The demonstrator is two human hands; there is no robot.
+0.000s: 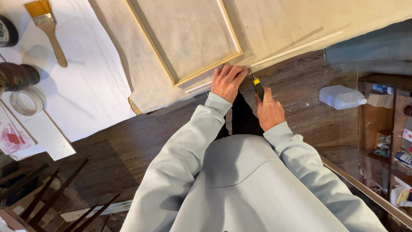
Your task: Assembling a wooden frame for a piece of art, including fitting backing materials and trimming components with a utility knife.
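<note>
A large sheet of beige canvas [274,25] lies on the dark wooden floor with a wooden stretcher frame [206,68] on top of it. My left hand [227,81] presses flat on the canvas at the frame's near corner. My right hand [269,111] grips a yellow and black utility knife [257,86], its blade tip at the canvas edge just right of my left hand. A long thin white strip [296,48] lies along the canvas edge beyond the blade.
A wide paintbrush [47,25] lies on white paper [86,86] at the left, with a roll of masking tape [26,102] and a dark jar [17,76] nearby. A white plastic jug [341,96] stands on the floor at the right, beside shelves [386,137]. Dark chair legs [51,193] sit lower left.
</note>
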